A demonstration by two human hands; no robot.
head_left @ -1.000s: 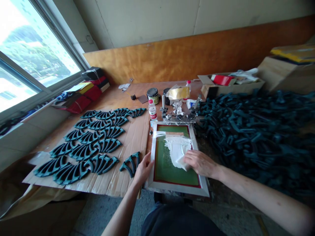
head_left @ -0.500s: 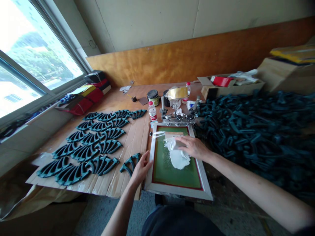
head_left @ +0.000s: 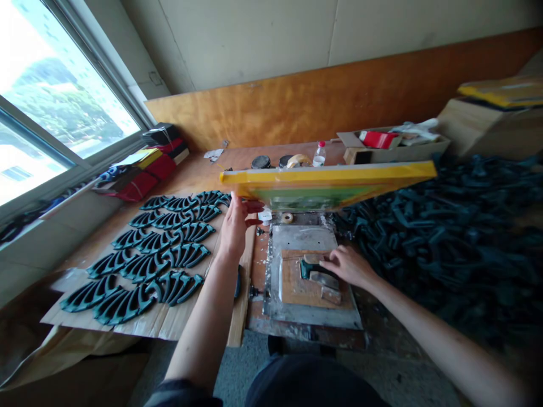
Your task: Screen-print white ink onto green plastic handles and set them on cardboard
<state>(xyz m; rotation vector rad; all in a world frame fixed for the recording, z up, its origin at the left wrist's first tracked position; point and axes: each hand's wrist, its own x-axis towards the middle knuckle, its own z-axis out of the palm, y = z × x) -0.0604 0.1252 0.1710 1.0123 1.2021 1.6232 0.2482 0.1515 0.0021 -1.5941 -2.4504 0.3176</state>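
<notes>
A screen printing frame (head_left: 326,176), edged in yellow tape, is tilted up at the back on its hinge. My left hand (head_left: 237,220) grips its left corner from below, fingers curled at the edge. Under it lies a metal base plate (head_left: 314,234) bearing a wooden jig board (head_left: 292,297). On that board sits a dark green plastic part (head_left: 304,269), beside a raised greyish block (head_left: 330,291). My right hand (head_left: 345,264) has its thumb and fingers closed on the right end of the green part. The squeegee is hidden from view.
Rows of dark green fan-shaped parts (head_left: 139,305) lie on cardboard (head_left: 186,325) at left. A big heap of similar dark green pieces (head_left: 445,237) fills the right side. Behind the frame stand a bottle (head_left: 319,154) and dark-lidded cans (head_left: 261,162); an open box (head_left: 407,148) is farther right.
The frame has swung up from flat, uncovering the base plate and jig. My left hand has risen to its corner. My right hand has let go of the squeegee and moved down to the green part.
</notes>
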